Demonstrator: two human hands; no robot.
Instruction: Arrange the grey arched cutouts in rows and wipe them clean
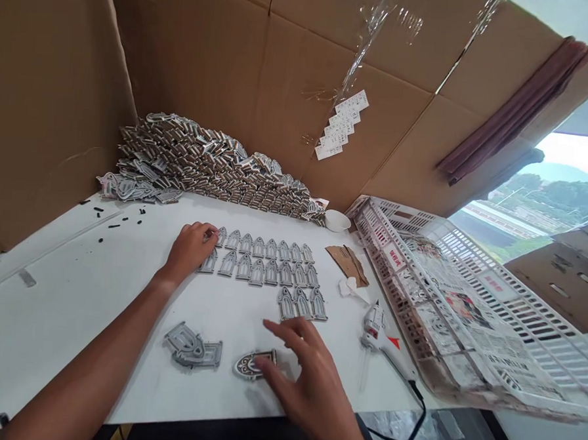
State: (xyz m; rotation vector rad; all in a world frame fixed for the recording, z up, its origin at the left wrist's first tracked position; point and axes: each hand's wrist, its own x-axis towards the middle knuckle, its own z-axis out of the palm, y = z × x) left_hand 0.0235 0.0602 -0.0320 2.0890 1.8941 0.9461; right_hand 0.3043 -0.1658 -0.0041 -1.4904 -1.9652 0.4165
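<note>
My left hand (188,248) reaches to the left end of the back row, its fingers closed on the edge of a small grey arched window-shaped piece (222,236). Similar arched pieces (256,272) lie in rows across the white table, with three more (302,304) in front at the right. My right hand (310,372) is open near the table's front edge, fingers spread. Its thumb is over or touching a piece with dark scrollwork (249,364); contact is hard to tell. Left of that, a couple of grey arched pieces (193,347) lie overlapping.
Many stacked pieces (203,159) line the cardboard wall (302,63). A white bowl (337,221), cardboard scrap (345,263), crumpled tissue (353,289) and corded glue gun (383,339) lie beside a plastic crate (417,305) lined with newspaper. Dark bits (113,226) are scattered at left.
</note>
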